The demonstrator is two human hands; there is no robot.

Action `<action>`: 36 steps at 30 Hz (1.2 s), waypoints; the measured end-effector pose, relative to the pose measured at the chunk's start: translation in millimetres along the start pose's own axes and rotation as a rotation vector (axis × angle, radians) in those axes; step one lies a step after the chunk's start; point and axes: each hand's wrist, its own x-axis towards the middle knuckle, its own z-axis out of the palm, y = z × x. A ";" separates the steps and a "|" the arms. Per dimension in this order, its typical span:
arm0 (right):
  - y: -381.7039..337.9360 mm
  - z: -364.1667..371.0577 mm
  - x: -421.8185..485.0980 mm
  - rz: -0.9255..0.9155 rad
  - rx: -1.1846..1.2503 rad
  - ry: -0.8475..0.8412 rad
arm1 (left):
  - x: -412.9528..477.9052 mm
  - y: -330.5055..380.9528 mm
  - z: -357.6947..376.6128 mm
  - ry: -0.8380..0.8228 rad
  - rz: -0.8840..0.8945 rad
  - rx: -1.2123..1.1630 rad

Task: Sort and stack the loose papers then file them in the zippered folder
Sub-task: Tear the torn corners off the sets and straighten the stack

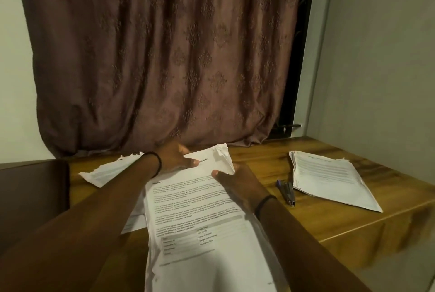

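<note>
Head view: left hand point(175, 157), right hand point(237, 184) each pinch far edge of printed sheet point(195, 211).

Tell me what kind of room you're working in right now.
Probably a home study corner: a wood-grain desk set against plain walls, a brown patterned curtain behind it, and a blue stapler beside stacked printed papers.

Brown patterned curtain point(164, 56) fills upper centre of frame, hangs in folds, hem reaches back edge of bench point(329, 228). Bench wooden, warm brown grain, pale seam lines lower right. Stapler point(286, 192), dark with purple-blue top, lies flat on bench right of centre. Pale wall point(381, 56) at right; dark gap point(299, 56) between it and curtain. Dark brown furniture point(33, 197) at left edge, kind unclear.
</note>
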 end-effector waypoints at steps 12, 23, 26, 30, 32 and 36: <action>27.0 -91.5 -4.6 0.224 -1.188 0.739 | 23.6 -13.5 32.6 -0.073 0.064 0.182; 21.5 -72.3 23.7 0.212 -0.958 0.500 | 22.8 -19.0 34.6 -0.052 0.187 0.110; 6.0 -58.7 31.1 -0.047 -0.801 0.429 | 23.5 -18.6 35.0 -0.041 0.203 0.100; -28.3 -38.0 30.3 -0.439 -0.711 0.171 | 22.0 -17.4 35.0 -0.019 0.218 0.096; -41.9 -32.5 32.8 -0.503 -0.871 0.027 | 21.1 -16.4 33.8 -0.017 0.214 0.100; -53.8 -24.4 35.1 -0.427 -1.108 -0.147 | 18.5 -13.6 30.8 -0.012 0.194 0.155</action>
